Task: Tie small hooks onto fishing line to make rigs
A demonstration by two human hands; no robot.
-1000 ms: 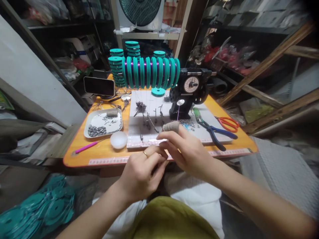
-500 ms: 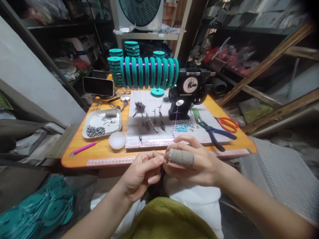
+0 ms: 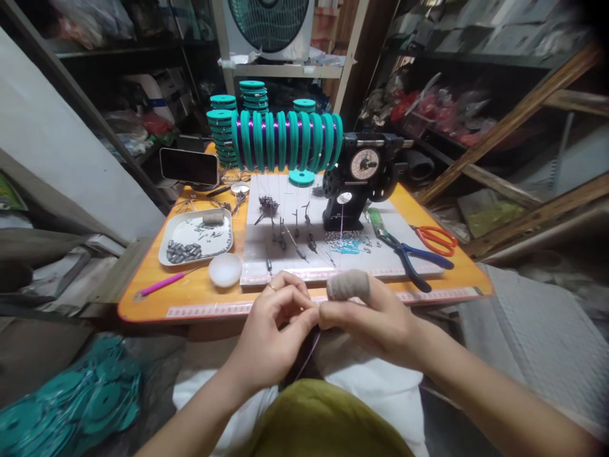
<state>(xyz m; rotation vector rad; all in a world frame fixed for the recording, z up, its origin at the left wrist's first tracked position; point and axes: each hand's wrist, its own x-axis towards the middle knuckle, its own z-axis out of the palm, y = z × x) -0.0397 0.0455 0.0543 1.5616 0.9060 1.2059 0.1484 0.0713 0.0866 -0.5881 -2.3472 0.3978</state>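
My left hand (image 3: 272,330) and my right hand (image 3: 368,317) meet fingertip to fingertip just in front of the orange table's front edge (image 3: 200,310). Both pinch a thin purple line (image 3: 309,351) that hangs down between them toward my lap. A grey fabric sleeve (image 3: 349,285) covers my right index finger, and a ring sits on my left hand. The same purple line (image 3: 340,219) runs up to the black winding machine (image 3: 360,178) with a dial. Teal spools (image 3: 288,141) wound with purple line sit in a row on the machine's shaft.
On the white mat (image 3: 413,251) lie small hooks and sinkers (image 3: 290,231), blue beads (image 3: 346,243), blue-handled pliers (image 3: 409,257) and orange scissors (image 3: 435,238). A tray of weights (image 3: 195,238), a white lid (image 3: 224,269), a pink tool (image 3: 162,284) and a phone (image 3: 189,166) stand left. Teal spools (image 3: 71,400) lie on the floor.
My hands dropped from over the mat's front edge to just in front of the table. They came together, and the purple line now hangs below them.
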